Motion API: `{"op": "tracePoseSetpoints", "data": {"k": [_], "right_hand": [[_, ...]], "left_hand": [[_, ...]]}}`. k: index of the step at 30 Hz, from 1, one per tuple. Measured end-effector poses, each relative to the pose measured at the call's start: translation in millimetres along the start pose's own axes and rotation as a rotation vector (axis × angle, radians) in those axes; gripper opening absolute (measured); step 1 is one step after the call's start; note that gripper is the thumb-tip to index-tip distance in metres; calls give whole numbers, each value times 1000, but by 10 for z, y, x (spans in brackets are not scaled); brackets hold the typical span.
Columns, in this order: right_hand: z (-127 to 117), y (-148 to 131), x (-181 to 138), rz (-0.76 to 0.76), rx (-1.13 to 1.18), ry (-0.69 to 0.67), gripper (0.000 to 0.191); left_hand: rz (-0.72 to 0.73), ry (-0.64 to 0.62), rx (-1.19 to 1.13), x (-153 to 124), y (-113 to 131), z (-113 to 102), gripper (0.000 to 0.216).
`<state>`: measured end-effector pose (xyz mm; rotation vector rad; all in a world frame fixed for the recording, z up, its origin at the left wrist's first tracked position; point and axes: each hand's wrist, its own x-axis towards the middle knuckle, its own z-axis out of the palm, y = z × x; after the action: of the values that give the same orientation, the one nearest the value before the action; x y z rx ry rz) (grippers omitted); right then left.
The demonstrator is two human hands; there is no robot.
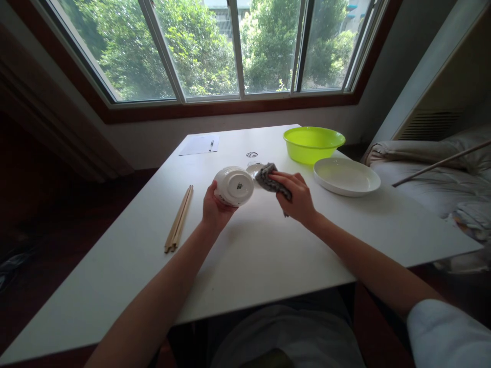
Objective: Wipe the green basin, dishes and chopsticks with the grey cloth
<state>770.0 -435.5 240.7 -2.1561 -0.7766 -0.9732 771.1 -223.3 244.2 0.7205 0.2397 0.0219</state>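
Note:
A white bowl is tipped on its side above the table, its base with a small dark mark turned toward me. My left hand grips it from the left and below. Just right of the bowl, my right hand is closed on a grey patterned cloth, held apart from the bowl's base. Behind them, a small white dish lies on the table, partly hidden by the bowl and the cloth.
On the white table a bundle of wooden chopsticks lies to the left. Paper with a pen rests at the far left. A lime-green basin and a white plate stand at the right.

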Motion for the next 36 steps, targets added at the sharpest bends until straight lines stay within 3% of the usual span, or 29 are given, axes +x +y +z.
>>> {"op": "tracePoseSetpoints", "data": {"k": [4,7,9,11,14,17,23,30,36], "right_hand": [[62,295,-11,381,-199,-142,37],[118,372,-50,477,-305,-328,35],[121,332,-56,452,-336,-376,35],[100,246,-40,381,-290,-327,40],[64,93,-8,249,-86,-218,49],[50,-18,4,183,69,-200,60],[18,-50,21,281,336,-316,65],[9,-27,6,311,430,-260,57],[25,-27,-12,272,328,-128,54]], "left_hand": [[21,-10,15,12,-2,-24,31],[20,-56,16,13,-14,-40,30],[16,-94,14,7,-17,-41,31],[17,-135,16,-3,-18,-35,31],[28,-190,37,-20,-27,-32,31],[40,-233,87,-34,-41,-39,30],[60,-315,161,-71,-37,-52,39],[77,-391,230,-94,-17,-38,51],[35,-424,249,-138,-65,46,57]]}}
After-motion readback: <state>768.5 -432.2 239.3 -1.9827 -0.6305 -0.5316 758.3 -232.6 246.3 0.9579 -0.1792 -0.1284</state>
